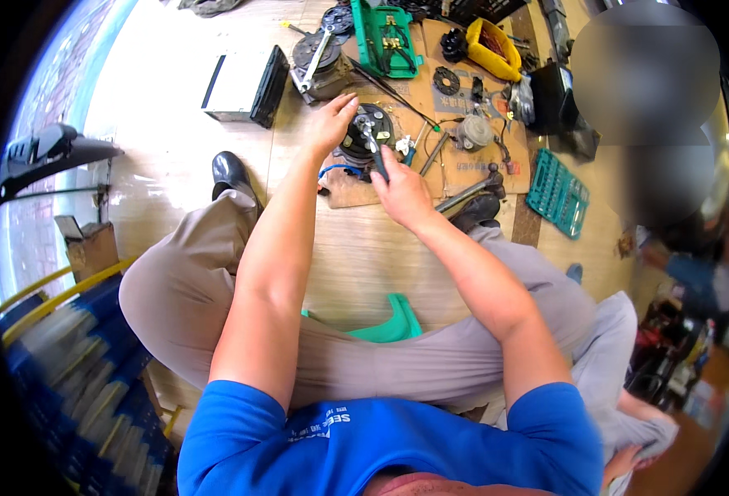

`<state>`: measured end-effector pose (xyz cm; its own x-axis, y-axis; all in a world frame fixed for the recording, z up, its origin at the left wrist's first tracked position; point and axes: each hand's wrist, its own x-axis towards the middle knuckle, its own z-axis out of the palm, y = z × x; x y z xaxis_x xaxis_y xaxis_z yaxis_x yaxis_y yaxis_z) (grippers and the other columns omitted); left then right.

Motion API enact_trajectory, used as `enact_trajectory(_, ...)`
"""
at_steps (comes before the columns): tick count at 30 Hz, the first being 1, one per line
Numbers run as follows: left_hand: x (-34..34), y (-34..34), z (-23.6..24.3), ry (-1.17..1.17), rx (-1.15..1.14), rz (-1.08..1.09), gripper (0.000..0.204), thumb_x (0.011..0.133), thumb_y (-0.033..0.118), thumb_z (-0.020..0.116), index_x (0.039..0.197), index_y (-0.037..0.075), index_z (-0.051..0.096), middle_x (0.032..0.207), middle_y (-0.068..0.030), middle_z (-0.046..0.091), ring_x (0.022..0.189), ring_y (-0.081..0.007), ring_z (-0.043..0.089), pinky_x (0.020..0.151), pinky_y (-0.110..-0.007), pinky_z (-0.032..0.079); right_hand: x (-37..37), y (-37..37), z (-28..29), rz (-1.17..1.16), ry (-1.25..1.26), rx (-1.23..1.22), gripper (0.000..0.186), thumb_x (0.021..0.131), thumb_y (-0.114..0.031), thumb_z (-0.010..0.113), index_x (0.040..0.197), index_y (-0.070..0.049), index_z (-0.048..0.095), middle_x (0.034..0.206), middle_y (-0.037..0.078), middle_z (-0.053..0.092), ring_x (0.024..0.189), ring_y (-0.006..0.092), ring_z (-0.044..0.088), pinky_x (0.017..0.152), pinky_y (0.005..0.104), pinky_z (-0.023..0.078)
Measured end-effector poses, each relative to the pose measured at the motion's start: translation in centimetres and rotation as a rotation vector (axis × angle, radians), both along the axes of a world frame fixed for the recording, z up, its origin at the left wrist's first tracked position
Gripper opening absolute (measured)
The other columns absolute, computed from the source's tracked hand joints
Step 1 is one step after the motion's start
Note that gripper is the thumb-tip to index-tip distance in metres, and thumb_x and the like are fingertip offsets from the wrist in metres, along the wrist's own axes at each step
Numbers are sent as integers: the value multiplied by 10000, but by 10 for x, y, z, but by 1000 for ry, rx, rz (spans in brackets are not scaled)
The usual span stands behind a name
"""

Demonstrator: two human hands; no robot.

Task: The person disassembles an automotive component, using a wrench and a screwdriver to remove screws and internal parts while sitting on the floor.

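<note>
In the middle of a cardboard sheet [344,194] sits a round black machine part with a pulley-like face [378,124]. A ratchet wrench [375,149] stands with its shiny head at the centre of that face. My right hand [404,192] is closed round the wrench's dark handle. My left hand [329,126] lies by the part's left rim, fingers stretched out; whether they press on it I cannot tell. A blue wire [339,169] loops out at the near side. Just beyond my left hand stands a second pulley unit [319,62] with a combination wrench [317,59] across it.
A green tool case [387,41] stands open at the back, near a yellow container [492,50]. A teal socket set [557,194] lies right, a hammer [473,188] by my shoe. A boxy device [244,87] sits left, a green stool [393,321] near my legs. Someone sits at right.
</note>
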<state>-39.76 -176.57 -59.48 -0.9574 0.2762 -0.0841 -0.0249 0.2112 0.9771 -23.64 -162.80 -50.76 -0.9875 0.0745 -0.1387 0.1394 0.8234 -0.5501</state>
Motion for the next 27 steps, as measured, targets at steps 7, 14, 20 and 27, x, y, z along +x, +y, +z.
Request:
enact_trajectory(7,-8,48,13,214,-605,-203,411,856,386,663,1161,114,710,1254,-232,601,1155,-380,582,1004,-389,449,-3,15,-4,28,-88,59,524,927,-319,567,1387,-93,458,913,205,681,783,385,671,704,490,538)
enact_trajectory(14,-4,50,1,380,-370,-283,288,946,245,538,1058,56,725,1225,-116,660,1169,-304,590,1010,-370,434,-17,83,-15,165,-30,-147,510,883,-257,652,1375,-188,535,957,195,682,858,367,667,780,457,533)
enact_trajectory(20,-1,39,3,411,-433,-252,335,1022,264,450,1208,62,642,1280,-143,622,1261,-380,511,1044,-419,393,-33,103,-17,91,7,-301,442,863,-275,693,1284,-159,621,962,213,686,860,367,666,787,417,527)
enact_trajectory(27,60,27,-14,512,-295,13,543,948,251,552,1393,-36,432,1366,-291,489,1350,-431,398,1135,-443,279,-14,63,-15,78,-140,-289,286,832,-287,674,1035,-90,631,832,205,680,787,384,664,719,465,524)
